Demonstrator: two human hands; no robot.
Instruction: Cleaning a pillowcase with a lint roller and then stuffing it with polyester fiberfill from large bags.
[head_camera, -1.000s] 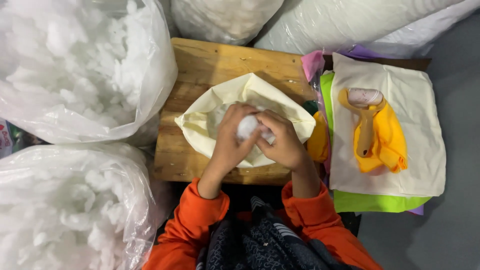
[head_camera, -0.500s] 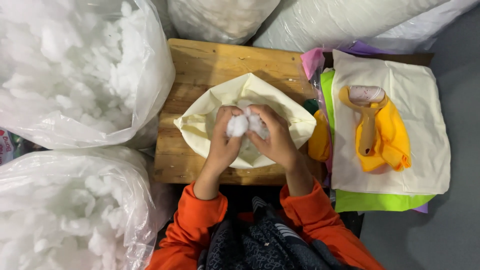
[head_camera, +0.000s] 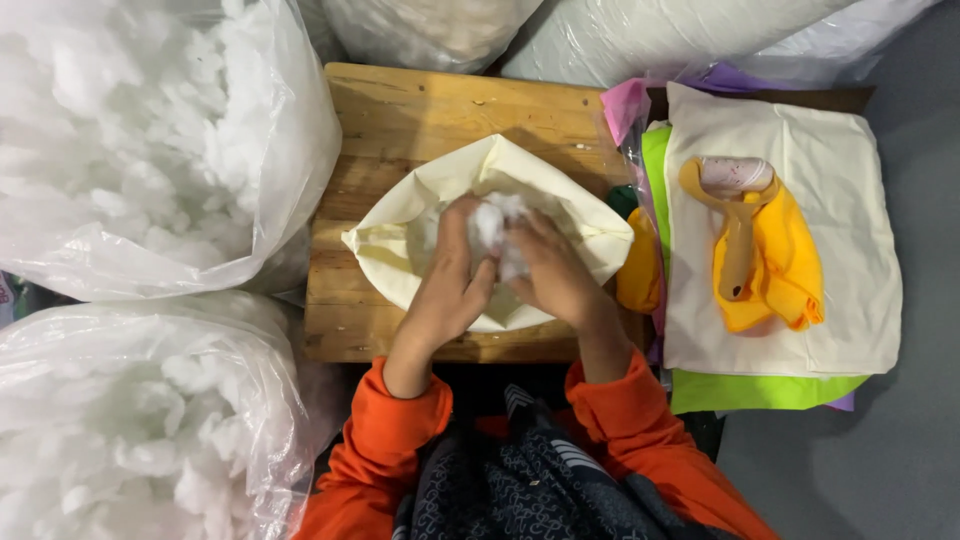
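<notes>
- Gripping a white stuffing clump (head_camera: 497, 228), left hand (head_camera: 447, 290) & right hand (head_camera: 553, 277) both closed on it, pressed together over the mouth of the cream fabric cover (head_camera: 400, 245).
- Cover sits mid wooden counter (head_camera: 420, 115), mouth open; some fill inside, looks only partly stuffed, not closed up.
- Left of counter: two clear bags of white stuffing (head_camera: 140, 150), plenty left.
- Right of counter: folded cream cloth (head_camera: 850, 240) w/ yellow lint roller (head_camera: 738, 225) on top.
</notes>
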